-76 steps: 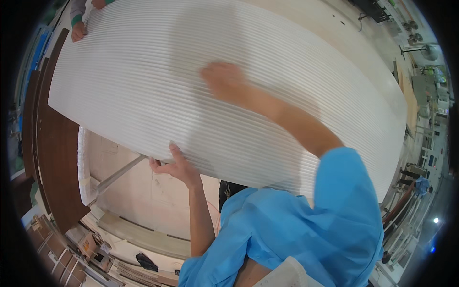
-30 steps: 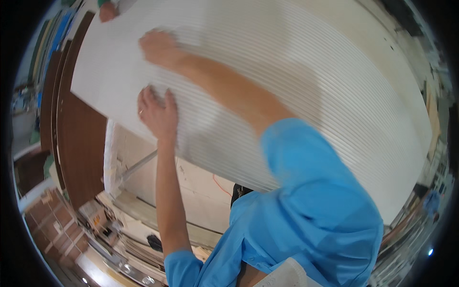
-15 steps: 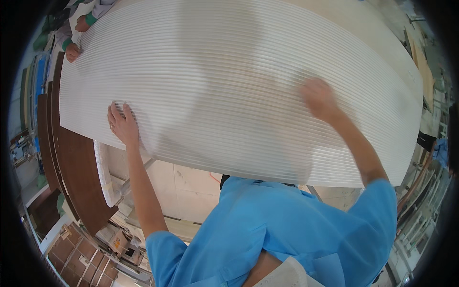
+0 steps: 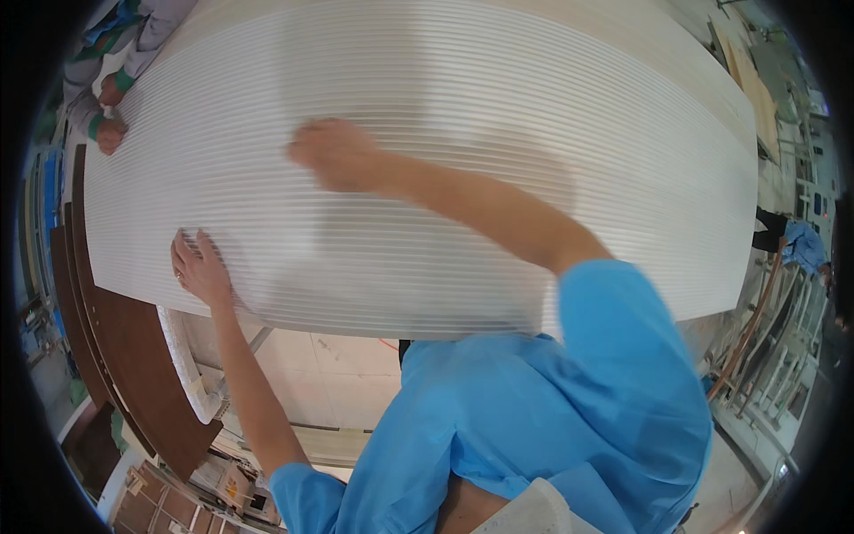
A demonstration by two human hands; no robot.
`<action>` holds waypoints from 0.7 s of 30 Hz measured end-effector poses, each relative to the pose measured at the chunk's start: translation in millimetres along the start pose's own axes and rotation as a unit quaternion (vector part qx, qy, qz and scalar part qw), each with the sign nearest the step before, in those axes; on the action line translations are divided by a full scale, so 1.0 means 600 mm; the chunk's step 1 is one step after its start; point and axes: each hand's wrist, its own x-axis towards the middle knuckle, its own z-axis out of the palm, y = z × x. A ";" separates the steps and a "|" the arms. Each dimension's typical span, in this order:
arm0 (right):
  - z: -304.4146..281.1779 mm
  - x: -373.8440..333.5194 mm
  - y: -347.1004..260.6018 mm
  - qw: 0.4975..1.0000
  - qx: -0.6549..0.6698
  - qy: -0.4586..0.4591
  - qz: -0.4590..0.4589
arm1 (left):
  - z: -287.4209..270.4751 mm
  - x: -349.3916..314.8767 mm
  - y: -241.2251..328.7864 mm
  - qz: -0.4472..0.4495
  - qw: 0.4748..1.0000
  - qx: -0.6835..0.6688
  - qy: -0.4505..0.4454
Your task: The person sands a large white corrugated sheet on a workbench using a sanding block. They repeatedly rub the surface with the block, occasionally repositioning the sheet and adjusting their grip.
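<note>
A large white panel (image 4: 498, 231) with fine parallel ridges lies in front of me. My left hand (image 4: 201, 269) rests on it near its near-left edge, fingers spread and pressed lightly on the ridges. Farther in, left of the panel's middle, my right hand (image 4: 334, 153) is down at the ridged surface, its arm reaching across from the right. Motion blurs this hand; its fingers look curled together, and anything under them is hidden.
At the far-left corner another person's hands (image 4: 110, 133), in grey sleeves with green cuffs, are at the panel's edge. Dark brown boards (image 4: 142, 365) lie beneath its left side. Metal frames (image 4: 765, 374) stand at the right, where a person in blue (image 4: 805, 246) is partly visible.
My right hand has swept left across the panel. My left hand stays on the near-left part of the panel. The view has shifted slightly, and the other person's hands remain at the far-left corner.
</note>
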 end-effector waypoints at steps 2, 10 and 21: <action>0.018 0.035 -0.012 1.000 -0.014 -0.020 0.002 | -0.007 0.002 0.005 -0.002 1.000 -0.011 0.006; -0.202 -0.395 0.086 0.978 -0.189 0.056 0.064 | -0.001 0.008 -0.004 -0.003 1.000 0.011 0.005; -0.250 -0.434 0.110 0.983 -0.106 0.043 0.146 | 0.003 0.009 0.001 0.025 1.000 0.001 0.012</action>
